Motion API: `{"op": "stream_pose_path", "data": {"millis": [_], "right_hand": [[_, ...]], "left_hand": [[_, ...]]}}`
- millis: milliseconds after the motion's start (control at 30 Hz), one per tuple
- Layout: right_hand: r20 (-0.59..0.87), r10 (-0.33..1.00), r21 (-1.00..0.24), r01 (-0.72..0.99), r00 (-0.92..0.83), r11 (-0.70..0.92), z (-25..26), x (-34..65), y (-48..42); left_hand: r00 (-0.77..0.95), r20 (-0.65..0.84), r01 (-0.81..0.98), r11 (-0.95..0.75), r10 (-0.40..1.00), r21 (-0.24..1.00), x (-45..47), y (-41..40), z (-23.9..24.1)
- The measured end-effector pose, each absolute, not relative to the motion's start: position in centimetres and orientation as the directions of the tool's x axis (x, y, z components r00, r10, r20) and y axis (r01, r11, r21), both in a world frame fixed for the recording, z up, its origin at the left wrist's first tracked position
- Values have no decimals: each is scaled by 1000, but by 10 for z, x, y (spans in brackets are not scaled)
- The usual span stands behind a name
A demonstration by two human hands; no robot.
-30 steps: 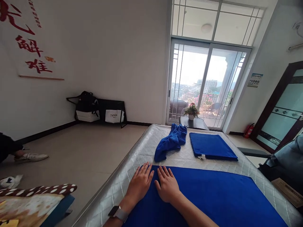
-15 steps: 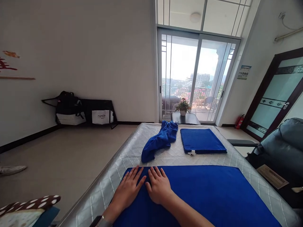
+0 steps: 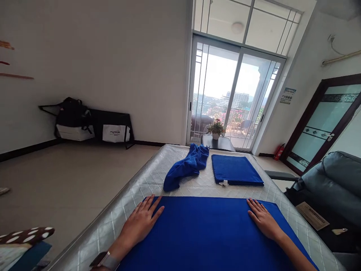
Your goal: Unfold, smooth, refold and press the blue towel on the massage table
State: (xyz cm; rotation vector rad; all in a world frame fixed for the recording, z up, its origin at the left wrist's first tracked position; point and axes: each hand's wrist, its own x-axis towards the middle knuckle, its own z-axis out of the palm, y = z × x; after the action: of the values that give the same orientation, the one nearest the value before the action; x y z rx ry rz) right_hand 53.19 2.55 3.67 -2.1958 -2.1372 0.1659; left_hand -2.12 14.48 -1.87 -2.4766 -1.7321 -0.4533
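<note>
Creasing or skewing could be caused in the large blue cloth (image 3: 203, 233) spread on the quilted mattress (image 3: 149, 182) if its far edge is dragged unevenly by the left hand (image 3: 138, 221) and right hand (image 3: 262, 220), both rested palm-down with thumbs splayed, nothing pinched.

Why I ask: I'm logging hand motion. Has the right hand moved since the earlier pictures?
Yes, rightward: judged against the folded blue cloth, the right hand was left of it and now lies nearest its near right corner.
</note>
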Motion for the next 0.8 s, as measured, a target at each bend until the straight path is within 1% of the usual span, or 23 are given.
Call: {"op": "stream_pose_path", "data": {"millis": [100,167,267,433,567,667,800], "right_hand": [[21,991,-81,988,131,-129,24,589,20],[48,989,-74,988,141,-137,15,608,20],[79,990,-91,990,115,-108,6,616,21],[101,988,-95,989,121,-112,0,614,22],[108,974,-92,977,200,-190,-2,616,22],[106,971,-102,974,214,-204,-3,617,23],[116,965,-110,969,235,-223,-2,619,24]], "left_hand": [[350,297,921,-385,889,67,-31,147,-25],[389,262,909,-414,883,44,-37,148,-27],[430,221,896,-444,875,14,-39,146,-24],[328,201,940,-340,923,26,-29,142,-7],[322,181,942,-333,929,35,-26,140,-2],[311,204,942,-330,928,65,-24,140,-3],[227,258,958,-263,939,114,-18,138,-3]]}}
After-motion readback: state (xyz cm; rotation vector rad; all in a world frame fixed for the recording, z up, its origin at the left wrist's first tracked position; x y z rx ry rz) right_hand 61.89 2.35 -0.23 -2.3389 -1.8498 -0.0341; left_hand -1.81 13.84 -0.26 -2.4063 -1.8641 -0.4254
